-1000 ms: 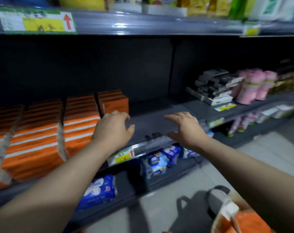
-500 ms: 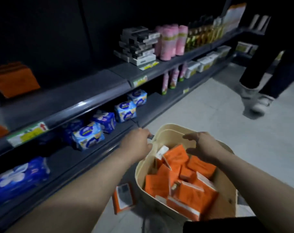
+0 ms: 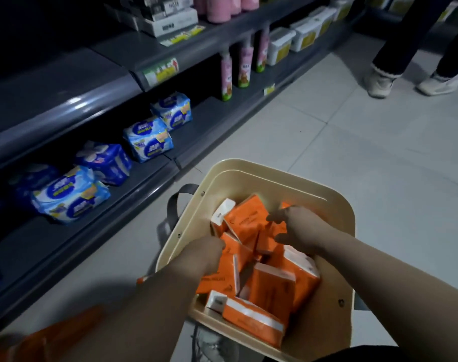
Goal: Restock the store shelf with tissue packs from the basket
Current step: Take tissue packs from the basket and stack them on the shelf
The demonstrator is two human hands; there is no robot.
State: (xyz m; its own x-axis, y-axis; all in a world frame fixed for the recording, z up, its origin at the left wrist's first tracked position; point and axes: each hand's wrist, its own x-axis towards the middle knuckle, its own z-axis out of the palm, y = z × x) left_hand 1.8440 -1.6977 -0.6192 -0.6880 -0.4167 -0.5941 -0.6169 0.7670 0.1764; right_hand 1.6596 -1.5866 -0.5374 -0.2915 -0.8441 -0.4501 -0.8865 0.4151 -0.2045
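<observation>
The basket (image 3: pixel 337 202) stands on the floor tiles (image 3: pixel 366 142), and the orange tissue packs (image 3: pixel 272 286) lie jumbled inside it, none of them lined up with another. The pack at the basket's near wall (image 3: pixel 251 322) lies flat with its long axis along that wall. One in the middle stands nearly on end, and one at the far side (image 3: pixel 246 218) tilts with its white end toward the basket's far left corner. Both hands are inside the basket. The left hand (image 3: pixel 204 254) is by the left wall, its fingers curled down among the packs and hidden, so I cannot tell whether they hold one. The right hand (image 3: pixel 298 228) is over the far packs with its fingers (image 3: pixel 273 218) spread and the thumb held apart, touching the orange wrappers. Left of the basket runs the store shelf (image 3: pixel 65 82), with blue wrapped packs (image 3: pixel 147 139) on its lowest board. Beyond the basket to the right stand another person's shoes (image 3: pixel 379 82)
</observation>
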